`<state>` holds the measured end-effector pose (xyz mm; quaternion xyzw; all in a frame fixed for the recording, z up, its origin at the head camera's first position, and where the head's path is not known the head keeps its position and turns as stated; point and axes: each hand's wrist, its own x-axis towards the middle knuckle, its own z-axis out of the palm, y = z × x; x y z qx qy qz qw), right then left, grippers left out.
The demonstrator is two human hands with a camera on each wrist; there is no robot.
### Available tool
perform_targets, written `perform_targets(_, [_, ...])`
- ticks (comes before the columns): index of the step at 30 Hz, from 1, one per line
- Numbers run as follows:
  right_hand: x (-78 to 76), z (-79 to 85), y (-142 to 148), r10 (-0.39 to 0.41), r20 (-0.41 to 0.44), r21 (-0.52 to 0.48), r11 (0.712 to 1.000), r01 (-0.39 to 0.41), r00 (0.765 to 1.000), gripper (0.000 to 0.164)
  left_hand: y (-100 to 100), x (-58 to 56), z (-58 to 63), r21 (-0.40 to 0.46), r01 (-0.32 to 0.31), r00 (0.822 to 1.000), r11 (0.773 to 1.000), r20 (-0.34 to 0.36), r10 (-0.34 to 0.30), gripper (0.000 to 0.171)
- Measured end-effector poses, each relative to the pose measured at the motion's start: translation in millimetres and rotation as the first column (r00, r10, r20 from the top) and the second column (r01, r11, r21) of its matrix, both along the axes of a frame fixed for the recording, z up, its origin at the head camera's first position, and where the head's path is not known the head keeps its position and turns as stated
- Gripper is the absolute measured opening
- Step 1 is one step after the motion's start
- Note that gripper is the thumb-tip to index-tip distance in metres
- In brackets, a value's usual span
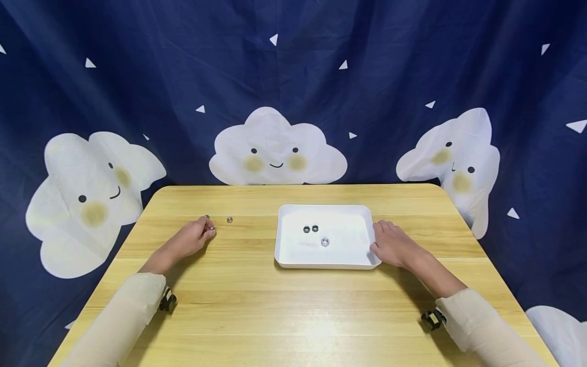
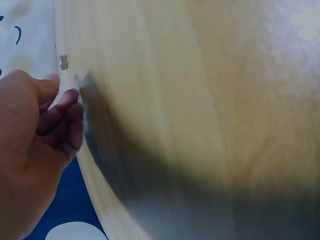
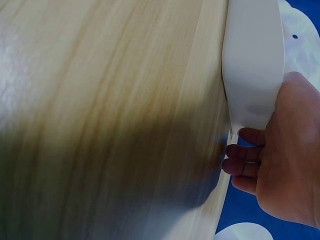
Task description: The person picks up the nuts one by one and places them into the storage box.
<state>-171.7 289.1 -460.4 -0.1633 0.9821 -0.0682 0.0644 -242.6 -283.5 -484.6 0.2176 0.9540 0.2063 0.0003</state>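
Observation:
At the left of the table my left hand (image 1: 194, 238) pinches a small metal nut (image 1: 212, 228) at its fingertips. In the left wrist view the curled fingers and thumb partly hide it. A second nut (image 1: 207, 217) shows just beyond the fingers, and another silver nut (image 1: 230, 219) lies a short way to their right. My right hand (image 1: 395, 245) grips the right end of a white tray (image 1: 293, 255), thumb at the rim. Seen from the right wrist, its fingers (image 3: 245, 152) curl by the tray's end wall. Inside the tray lie two dark nuts (image 1: 307, 229) and one larger silver nut (image 1: 325, 242).
The tray rests on a light wooden table (image 1: 257, 311) with rounded far corners. Behind the far edge hangs a dark blue curtain (image 1: 183, 61) with white clouds and small triangles. Each cream sleeve has a black wrist camera (image 1: 168, 299) at its cuff.

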Motion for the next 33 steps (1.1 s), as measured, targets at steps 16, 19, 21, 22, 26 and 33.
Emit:
perform_targets(16, [0.0, -1.3, 2, 0.008, -0.020, 0.002, 1.000, -0.008, 1.000, 0.055, 4, 2.1, 4.8, 0.073, -0.029, 1.000, 0.997, -0.003, 0.029, 0.012])
perform_targets(19, [-0.3, -2.2, 2, 0.011, -0.019, 0.002, 1.000, -0.011, 1.000, 0.055, 6, 1.8, 5.9, 0.088, -0.042, 0.999, 0.995, 0.002, 0.042, 0.014])
perform_targets(21, [-0.5, -2.7, 3, 0.012, -0.018, 0.002, 1.000, -0.012, 1.000, 0.057, 7, 1.7, 6.7, 0.112, -0.045, 0.999, 0.993, 0.011, 0.044, 0.016])
perform_targets(22, [-0.5, -3.0, 3, 0.011, -0.017, 0.000, 1.000, -0.011, 1.000, 0.056, 8, 1.7, 6.8, 0.126, -0.049, 0.999, 0.991, 0.015, 0.047, 0.017])
perform_targets(26, [-0.9, -3.9, 3, 0.011, -0.026, -0.005, 1.000, -0.011, 1.000, 0.054, 12, 1.9, 7.7, 0.206, -0.077, 0.996, 0.976, 0.055, 0.067, 0.022])
perform_targets(33, [-1.7, -4.3, 4, 0.006, -0.011, -0.009, 1.000, -0.006, 1.000, 0.057, 18, 2.4, 11.3, 0.292, -0.151, 0.984, 0.944, 0.132, 0.116, 0.026])
